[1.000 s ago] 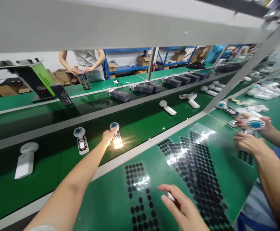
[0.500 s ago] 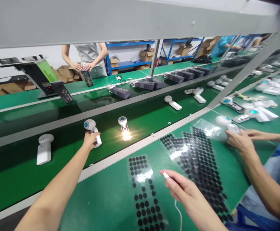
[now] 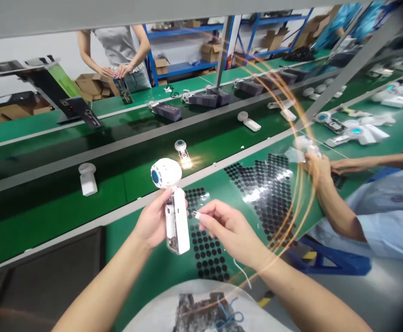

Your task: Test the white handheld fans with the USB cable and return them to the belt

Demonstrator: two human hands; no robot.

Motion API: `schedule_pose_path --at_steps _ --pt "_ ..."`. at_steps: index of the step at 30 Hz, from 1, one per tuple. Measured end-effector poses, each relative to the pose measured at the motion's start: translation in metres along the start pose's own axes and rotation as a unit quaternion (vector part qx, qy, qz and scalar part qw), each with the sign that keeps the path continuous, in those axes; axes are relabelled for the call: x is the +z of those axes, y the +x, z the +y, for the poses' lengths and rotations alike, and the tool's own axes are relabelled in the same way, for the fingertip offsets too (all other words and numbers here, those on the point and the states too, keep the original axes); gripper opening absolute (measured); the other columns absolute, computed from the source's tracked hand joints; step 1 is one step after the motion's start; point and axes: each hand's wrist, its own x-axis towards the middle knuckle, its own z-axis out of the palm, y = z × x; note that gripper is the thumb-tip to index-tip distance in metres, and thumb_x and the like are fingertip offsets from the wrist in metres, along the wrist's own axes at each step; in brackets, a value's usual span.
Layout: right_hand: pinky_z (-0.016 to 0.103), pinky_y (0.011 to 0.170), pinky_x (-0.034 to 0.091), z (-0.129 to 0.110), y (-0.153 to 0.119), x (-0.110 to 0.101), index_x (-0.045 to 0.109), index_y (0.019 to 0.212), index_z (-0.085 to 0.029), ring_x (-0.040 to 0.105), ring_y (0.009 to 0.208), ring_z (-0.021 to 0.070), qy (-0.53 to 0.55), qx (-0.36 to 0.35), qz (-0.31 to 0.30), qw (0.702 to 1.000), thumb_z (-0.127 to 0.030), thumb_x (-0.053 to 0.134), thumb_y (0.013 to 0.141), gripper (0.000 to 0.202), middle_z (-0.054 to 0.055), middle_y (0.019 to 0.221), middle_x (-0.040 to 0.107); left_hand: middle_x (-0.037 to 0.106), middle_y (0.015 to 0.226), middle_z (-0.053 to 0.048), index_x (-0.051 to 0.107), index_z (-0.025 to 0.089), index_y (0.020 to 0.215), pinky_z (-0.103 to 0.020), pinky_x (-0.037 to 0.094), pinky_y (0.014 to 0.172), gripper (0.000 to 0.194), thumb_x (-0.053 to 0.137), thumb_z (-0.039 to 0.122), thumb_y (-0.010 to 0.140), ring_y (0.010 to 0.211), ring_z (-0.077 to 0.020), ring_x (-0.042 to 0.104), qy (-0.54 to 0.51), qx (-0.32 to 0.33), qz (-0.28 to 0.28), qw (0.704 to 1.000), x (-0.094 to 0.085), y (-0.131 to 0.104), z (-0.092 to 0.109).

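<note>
- Your right hand [image 3: 225, 226] pinches a white USB plug [image 3: 196, 215] between thumb and fingers, its metal tip aimed left at the white handheld fan [image 3: 178, 221].
- That plug sits just to the right of the fan's handle, seemingly apart from it, about level with a small dark slot in the handle's side; this narrow sideways gap is the relation that matters.
- The fan is in your left hand [image 3: 154, 221], which wraps the handle from its left side. From your right hand, the fan lies to the left; your left hand is the nearer one, touching it.
- Its long axis runs close to upright in your view, round head at the top, handle end towards you and slightly right.
- A white cable [image 3: 244, 276] hangs to the fan's lower right; your hand hides how it meets the plug.
- Behind and right of the fan, a sheet of black dots [image 3: 208, 258] lies on the bench.
- Farther right of the fan, a co-worker's hand [image 3: 315, 163] is at a blurred white unit.
- Beyond the fan, just right of its head, a glowing fan [image 3: 184, 159] lies on the green belt [image 3: 49, 221].
</note>
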Motion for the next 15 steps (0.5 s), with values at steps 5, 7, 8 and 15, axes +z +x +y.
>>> schedule_pose_path --at_steps 5,7,8,15 --pt "0.023 0.059 0.044 -0.005 -0.013 0.007 0.054 0.087 -0.017 0.054 0.062 0.0089 -0.029 -0.057 -0.007 0.998 -0.028 0.050 0.086 0.012 -0.001 0.072 0.060 0.061 0.076 -0.002 0.058 0.016 0.089 -0.022 0.049 0.053 0.025 0.067 0.028 0.069 0.063 -0.0136 0.057 0.052 0.033 0.013 0.998 0.012 -0.018 -0.008" --pt "0.024 0.062 0.045 -0.006 -0.016 0.007 0.054 0.086 -0.017 0.056 0.066 0.0099 -0.044 -0.071 -0.004 0.997 -0.027 0.049 0.086 0.011 0.000 0.074 0.060 0.062 0.081 -0.003 0.058 0.017 0.092 -0.023 0.050 0.053 0.029 0.069 0.027 0.067 0.065 -0.0150 0.059 0.074 0.032 0.021 0.997 0.015 -0.022 -0.009" --pt "0.024 0.062 0.045 -0.006 -0.018 0.007 0.054 0.085 -0.017 0.056 0.067 0.0100 -0.055 -0.073 -0.004 0.996 -0.026 0.049 0.086 0.011 0.000 0.074 0.060 0.063 0.082 -0.004 0.058 0.016 0.091 -0.024 0.050 0.053 0.030 0.070 0.027 0.066 0.065 -0.0160 0.059 0.084 0.026 0.021 0.996 0.016 -0.024 -0.009" --pt "0.021 0.052 0.037 -0.007 -0.025 0.003 0.053 0.081 -0.017 0.046 0.056 0.0077 -0.158 -0.097 -0.027 0.982 -0.021 0.045 0.087 0.011 -0.002 0.068 0.055 0.064 0.077 -0.004 0.057 0.015 0.093 -0.024 0.049 0.053 0.035 0.073 0.027 0.064 0.062 -0.0161 0.060 0.141 0.015 0.035 0.989 0.017 -0.030 -0.015"
